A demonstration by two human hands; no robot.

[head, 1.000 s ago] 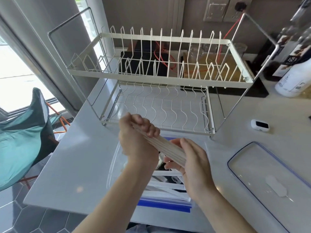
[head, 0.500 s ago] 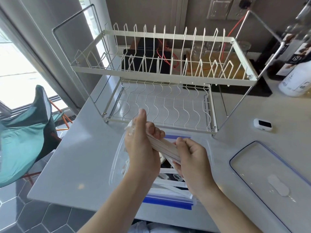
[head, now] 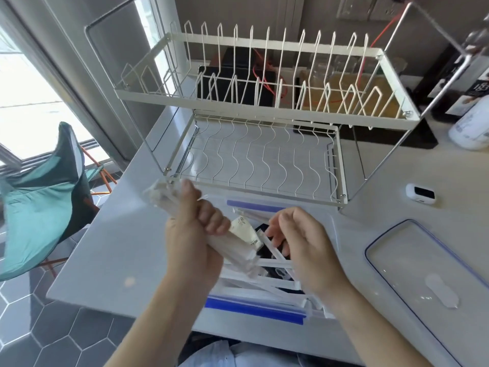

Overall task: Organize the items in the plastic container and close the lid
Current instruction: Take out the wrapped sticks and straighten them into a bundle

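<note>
A pale grey worktop (head: pixel 111 250) runs beside a bright window, above dark hexagonal floor tiles. Little writing can be read: a small cream sachet (head: pixel 244 231) in the held bundle carries print too blurred to make out, and the white bottle (head: pixel 469 128) at the far right has a label that cannot be read either.

The left hand (head: pixel 193 242) is in a closed grip around a bundle of long white paper-wrapped sticks (head: pixel 232 247), held tilted, its far end blurred above the worktop's left part and its near end over the container. The right hand (head: pixel 304 245) is loosely open, fingers curled down into the container, fingertips (head: pixel 277 239) touching loose white wrapped sticks there.

The clear rectangular plastic container with blue edge strips (head: pixel 254 311) sits on the worktop directly under both hands, open, holding more white wrapped sticks lying criss-cross and some dark items beneath. Its clear blue-rimmed lid (head: pixel 397 255) lies flat on the worktop to the right, apart from it.

Behind the container stands a two-tier cream wire dish rack (head: pixel 264 115). A small white device with a dark screen (head: pixel 420 193) lies to the right of the rack. A teal folding chair (head: pixel 45 197) stands on the floor at left.
</note>
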